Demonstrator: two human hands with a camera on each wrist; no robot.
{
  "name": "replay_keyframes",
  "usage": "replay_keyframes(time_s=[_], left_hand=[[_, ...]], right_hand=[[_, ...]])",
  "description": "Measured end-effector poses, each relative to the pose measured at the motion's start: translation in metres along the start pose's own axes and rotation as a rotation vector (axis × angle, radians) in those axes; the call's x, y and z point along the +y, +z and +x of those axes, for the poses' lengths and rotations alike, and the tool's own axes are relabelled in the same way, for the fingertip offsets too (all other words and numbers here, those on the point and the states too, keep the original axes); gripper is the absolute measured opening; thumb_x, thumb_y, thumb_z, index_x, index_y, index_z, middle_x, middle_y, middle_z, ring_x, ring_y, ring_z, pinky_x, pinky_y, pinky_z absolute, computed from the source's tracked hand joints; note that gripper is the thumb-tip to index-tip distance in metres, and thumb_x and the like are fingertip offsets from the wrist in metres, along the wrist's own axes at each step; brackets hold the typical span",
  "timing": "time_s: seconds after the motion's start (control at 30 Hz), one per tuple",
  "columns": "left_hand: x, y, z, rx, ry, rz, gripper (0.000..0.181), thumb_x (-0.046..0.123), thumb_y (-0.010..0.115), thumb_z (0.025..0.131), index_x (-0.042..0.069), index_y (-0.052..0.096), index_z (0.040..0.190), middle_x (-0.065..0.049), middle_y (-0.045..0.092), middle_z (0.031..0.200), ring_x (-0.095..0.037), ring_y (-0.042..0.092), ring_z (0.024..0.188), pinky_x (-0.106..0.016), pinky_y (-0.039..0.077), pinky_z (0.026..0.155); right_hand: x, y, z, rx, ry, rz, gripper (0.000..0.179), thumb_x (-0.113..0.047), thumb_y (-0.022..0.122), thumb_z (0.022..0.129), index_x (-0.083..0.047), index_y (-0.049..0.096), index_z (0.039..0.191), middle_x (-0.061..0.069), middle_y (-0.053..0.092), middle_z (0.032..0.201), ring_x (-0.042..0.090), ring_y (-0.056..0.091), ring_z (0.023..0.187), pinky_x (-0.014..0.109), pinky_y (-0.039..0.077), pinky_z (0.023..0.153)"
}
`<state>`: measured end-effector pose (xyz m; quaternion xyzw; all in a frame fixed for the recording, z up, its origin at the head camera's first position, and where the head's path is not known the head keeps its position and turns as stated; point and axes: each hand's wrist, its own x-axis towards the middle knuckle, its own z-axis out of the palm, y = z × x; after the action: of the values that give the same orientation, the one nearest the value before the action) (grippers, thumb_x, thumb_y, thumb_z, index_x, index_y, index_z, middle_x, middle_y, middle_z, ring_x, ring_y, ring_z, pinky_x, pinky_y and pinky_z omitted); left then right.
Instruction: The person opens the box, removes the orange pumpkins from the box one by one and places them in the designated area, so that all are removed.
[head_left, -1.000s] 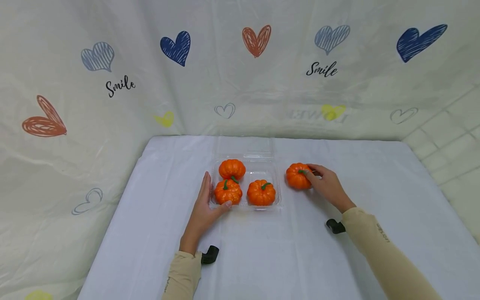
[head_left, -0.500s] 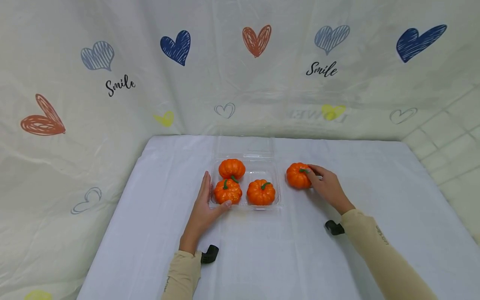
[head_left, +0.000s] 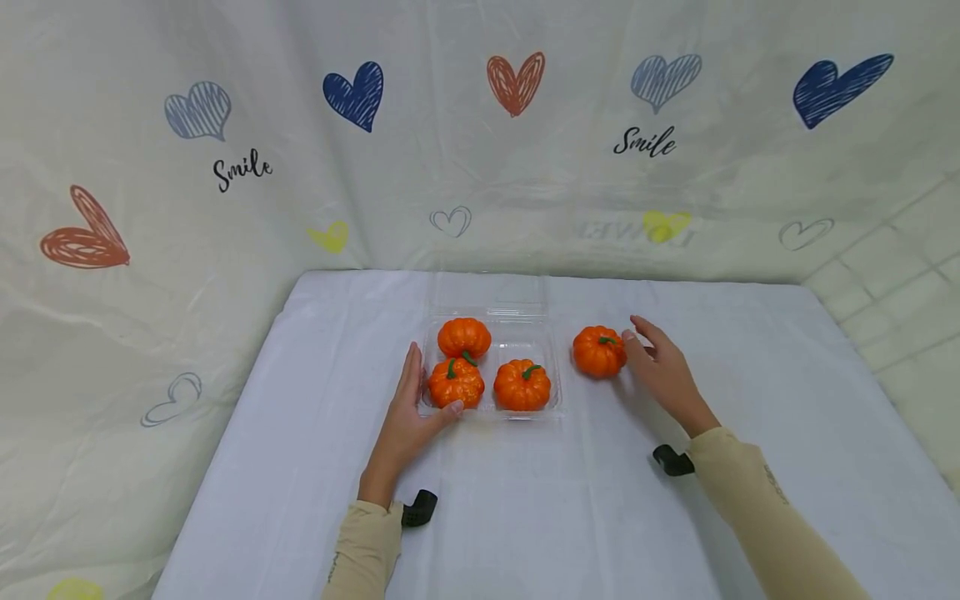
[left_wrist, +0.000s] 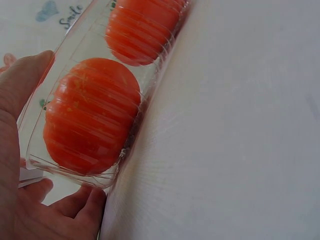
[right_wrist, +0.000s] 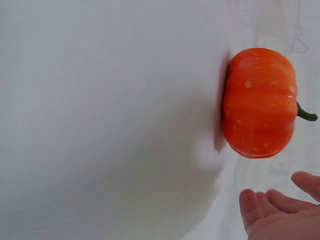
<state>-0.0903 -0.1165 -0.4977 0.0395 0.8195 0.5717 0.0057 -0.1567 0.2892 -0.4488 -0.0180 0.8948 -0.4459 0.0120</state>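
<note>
A clear plastic clamshell box (head_left: 523, 337) lies with its lid (head_left: 491, 292) folded back. Inside are three small orange pumpkins with green stems: one back left (head_left: 463, 338), one front left (head_left: 456, 386) and one front right (head_left: 522, 386). My left hand (head_left: 405, 429) holds the box at its front left corner, thumb on the front rim and fingers along the side. Outside the box, to its right, another pumpkin (head_left: 598, 352) sits on the cloth. My right hand (head_left: 663, 375) is just right of it, fingers relaxed and holding nothing; the right wrist view shows a gap between fingertips and pumpkin.
A white cloth (head_left: 525, 517) covers the table. Behind it hangs a pale curtain (head_left: 420, 150) printed with hearts and "Smile". Black wrist cameras, one at the left wrist (head_left: 420, 508) and one at the right (head_left: 672, 461), stick out near the sleeves.
My right hand has let go of the pumpkin outside the box and drawn slightly to the right, its fingers spreading. That pumpkin stays in place. The left hand and the box have not moved.
</note>
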Motion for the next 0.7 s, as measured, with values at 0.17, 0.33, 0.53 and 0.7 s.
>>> replay_keyframes(time_s=[0.17, 0.33, 0.53, 0.7], left_hand=[[0.002, -0.001, -0.001, -0.003, -0.005, -0.008, 0.117, 0.050, 0.083, 0.091, 0.018, 0.008, 0.174, 0.008, 0.005, 0.179, -0.027, 0.025, 0.161, -0.044, 0.029, 0.125], [0.002, 0.000, -0.002, 0.000, -0.008, 0.005, 0.117, 0.050, 0.083, 0.091, 0.018, 0.008, 0.174, 0.009, 0.005, 0.178, -0.027, 0.026, 0.160, -0.044, 0.030, 0.125], [0.002, -0.001, -0.002, 0.002, -0.004, 0.002, 0.117, 0.052, 0.083, 0.091, 0.018, 0.008, 0.174, 0.009, 0.006, 0.178, -0.028, 0.026, 0.160, -0.045, 0.030, 0.125], [0.002, 0.000, -0.002, 0.002, -0.003, -0.004, 0.118, 0.052, 0.083, 0.090, 0.018, 0.008, 0.174, 0.009, 0.006, 0.178, -0.028, 0.026, 0.160, -0.045, 0.030, 0.125]], right_hand=[[-0.011, -0.004, -0.003, 0.015, -0.031, 0.004, 0.077, -0.049, 0.048, 0.113, -0.005, 0.021, 0.171, 0.020, 0.013, 0.177, 0.054, 0.038, 0.148, 0.068, 0.036, 0.117], [-0.022, -0.005, -0.005, 0.046, -0.088, 0.019, 0.078, -0.045, 0.054, 0.112, -0.008, 0.020, 0.172, 0.014, 0.010, 0.178, 0.048, 0.032, 0.154, 0.067, 0.033, 0.119], [-0.038, -0.002, -0.008, 0.049, -0.174, 0.031, 0.073, -0.031, 0.060, 0.111, -0.005, 0.025, 0.170, 0.014, 0.013, 0.178, 0.045, 0.029, 0.157, 0.067, 0.031, 0.120], [-0.048, 0.003, -0.012, 0.030, -0.216, 0.032, 0.074, -0.030, 0.064, 0.109, -0.006, 0.028, 0.170, 0.013, 0.016, 0.178, 0.050, 0.036, 0.152, 0.069, 0.032, 0.119]])
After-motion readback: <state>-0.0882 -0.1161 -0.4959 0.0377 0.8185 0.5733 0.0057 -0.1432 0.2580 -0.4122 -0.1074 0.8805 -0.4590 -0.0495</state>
